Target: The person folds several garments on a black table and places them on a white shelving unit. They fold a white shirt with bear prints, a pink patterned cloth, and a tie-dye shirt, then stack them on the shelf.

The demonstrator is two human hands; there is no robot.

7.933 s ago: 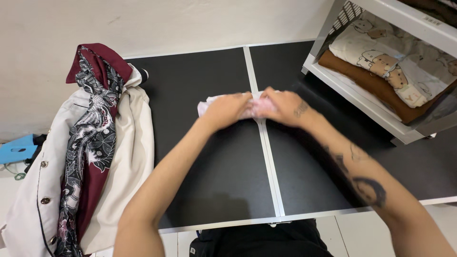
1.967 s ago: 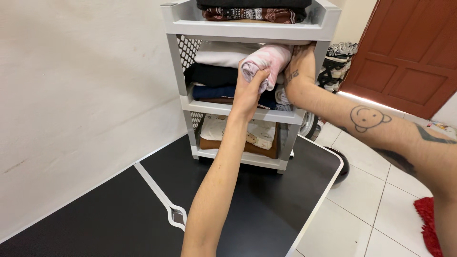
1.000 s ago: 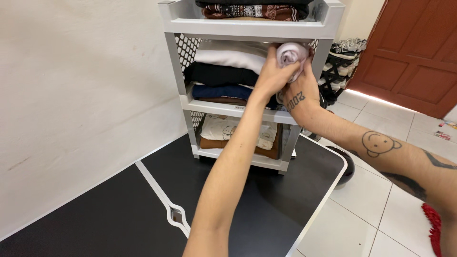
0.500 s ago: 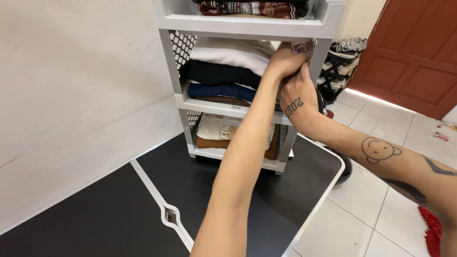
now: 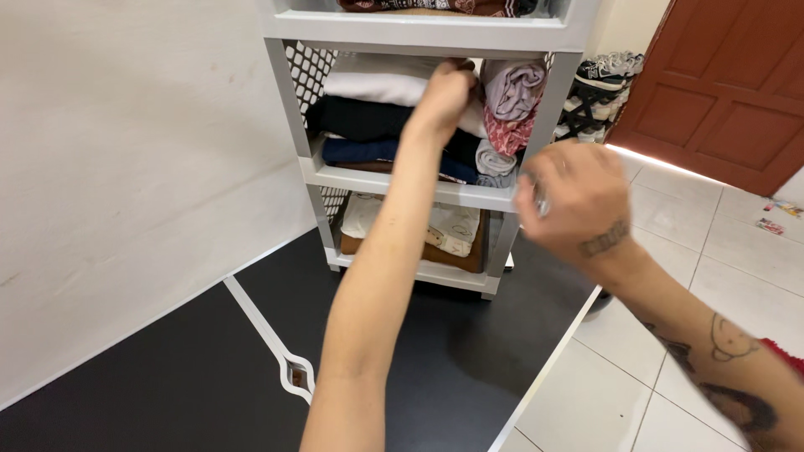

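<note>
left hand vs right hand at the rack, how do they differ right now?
The left hand is inside the middle shelf of the white rack, against the folded white garment; the right hand is outside the rack, in open air. The left hand is sharp, the right hand motion-blurred. The left hand sits higher, the right hand lower and nearer the camera. Neither visibly holds anything; both are bare.

We see a cream wall (image 5: 126,125), pale floor tiles (image 5: 712,276), a reddish-brown panelled door (image 5: 729,84) and what looks like a shoe rack (image 5: 599,92).
</note>
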